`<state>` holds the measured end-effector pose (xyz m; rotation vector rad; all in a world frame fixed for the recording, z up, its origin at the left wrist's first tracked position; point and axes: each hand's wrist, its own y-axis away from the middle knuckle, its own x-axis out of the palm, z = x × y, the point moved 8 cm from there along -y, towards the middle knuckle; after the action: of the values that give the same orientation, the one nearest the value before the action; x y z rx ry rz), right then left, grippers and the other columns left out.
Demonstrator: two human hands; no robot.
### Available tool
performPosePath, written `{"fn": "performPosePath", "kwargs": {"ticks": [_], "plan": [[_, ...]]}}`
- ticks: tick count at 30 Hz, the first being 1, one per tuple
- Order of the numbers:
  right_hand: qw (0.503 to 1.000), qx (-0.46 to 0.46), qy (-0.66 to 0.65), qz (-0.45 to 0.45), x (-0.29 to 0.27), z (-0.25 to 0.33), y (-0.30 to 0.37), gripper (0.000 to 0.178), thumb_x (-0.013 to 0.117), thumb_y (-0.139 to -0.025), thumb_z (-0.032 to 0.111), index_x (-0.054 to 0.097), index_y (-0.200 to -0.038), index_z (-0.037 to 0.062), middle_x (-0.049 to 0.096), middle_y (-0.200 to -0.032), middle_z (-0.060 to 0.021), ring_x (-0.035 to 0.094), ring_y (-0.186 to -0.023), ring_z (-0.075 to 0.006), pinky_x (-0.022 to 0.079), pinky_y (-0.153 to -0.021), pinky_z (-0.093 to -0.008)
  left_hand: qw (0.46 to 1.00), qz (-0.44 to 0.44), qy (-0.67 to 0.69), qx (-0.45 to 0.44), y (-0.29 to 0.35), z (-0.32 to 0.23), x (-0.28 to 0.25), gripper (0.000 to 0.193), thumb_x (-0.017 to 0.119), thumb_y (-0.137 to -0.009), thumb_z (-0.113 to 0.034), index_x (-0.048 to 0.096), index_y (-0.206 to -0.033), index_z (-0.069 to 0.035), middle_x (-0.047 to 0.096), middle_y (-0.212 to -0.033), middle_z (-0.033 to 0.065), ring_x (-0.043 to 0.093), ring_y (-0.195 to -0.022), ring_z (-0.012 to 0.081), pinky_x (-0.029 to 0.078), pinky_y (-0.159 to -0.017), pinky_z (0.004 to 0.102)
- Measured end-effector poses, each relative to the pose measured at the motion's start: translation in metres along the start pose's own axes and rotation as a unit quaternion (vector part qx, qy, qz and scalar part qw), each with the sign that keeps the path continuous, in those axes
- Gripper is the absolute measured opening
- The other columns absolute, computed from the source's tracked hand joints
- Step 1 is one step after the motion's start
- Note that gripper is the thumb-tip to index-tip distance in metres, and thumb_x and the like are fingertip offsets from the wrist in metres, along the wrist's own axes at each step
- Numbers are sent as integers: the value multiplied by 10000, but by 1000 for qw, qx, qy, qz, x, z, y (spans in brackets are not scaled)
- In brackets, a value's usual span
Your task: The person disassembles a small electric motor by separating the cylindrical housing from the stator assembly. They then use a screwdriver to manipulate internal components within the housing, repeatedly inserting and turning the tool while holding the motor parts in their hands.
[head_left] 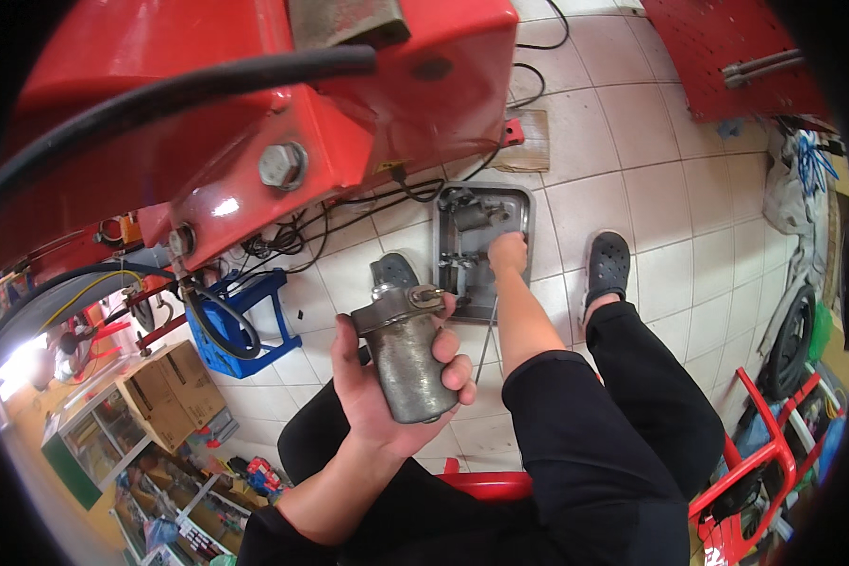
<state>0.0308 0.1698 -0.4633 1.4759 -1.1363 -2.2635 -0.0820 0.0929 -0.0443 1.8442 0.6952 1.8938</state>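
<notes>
We see the left hand (387,377) at about 6 o'clock of centre, fingers (457,370) wrapped tight around a grimy metal cylinder (407,354). The thumb sits on the left side, the fingertips curl over the right side and the top lip. The cylinder is upright, tilted slightly, with a wider cap on top, held in the air above the tiled floor (632,189).

The right hand (507,253) reaches out to 12 o'clock, down into a grey metal tray (526,203) lying on the floor. Its fingers are bunched narrow over small metal parts (462,212) in the tray. We cannot tell whether they grip anything. A thin rod (486,344) hangs below the right forearm.

A red machine body (283,104) with a black hose (189,90) and a large bolt (282,165) fills 10 to 12 o'clock. A blue crate (241,330) sits at 9 o'clock, a cardboard box (170,391) near 8 o'clock. A black clog (608,266) sits at 2 o'clock of the tray. A red stool edge (481,483) shows at 6 o'clock.
</notes>
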Motion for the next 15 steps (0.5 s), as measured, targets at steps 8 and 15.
{"fn": "performPosePath", "kwargs": {"ticks": [8,15], "plan": [[996,15,-40,78,-22,21,25,338,501,-862,283,636,-951,-14,671,-917,-210,680,-764,-330,548,-704,-422,999,-15,38,19,1,1,0,846,409,-812,-726,427,-1290,-28,581,-910,73,566,-798,229,475,-714,397],[976,-138,-127,111,-65,43,73,339,493,-856,271,594,-830,-51,613,-645,-165,585,-404,-260,466,-374,-373,998,-50,-27,38,9,2,-12,731,433,-821,-700,510,-1172,-64,607,-842,31,595,-710,186,486,-667,354]]}}
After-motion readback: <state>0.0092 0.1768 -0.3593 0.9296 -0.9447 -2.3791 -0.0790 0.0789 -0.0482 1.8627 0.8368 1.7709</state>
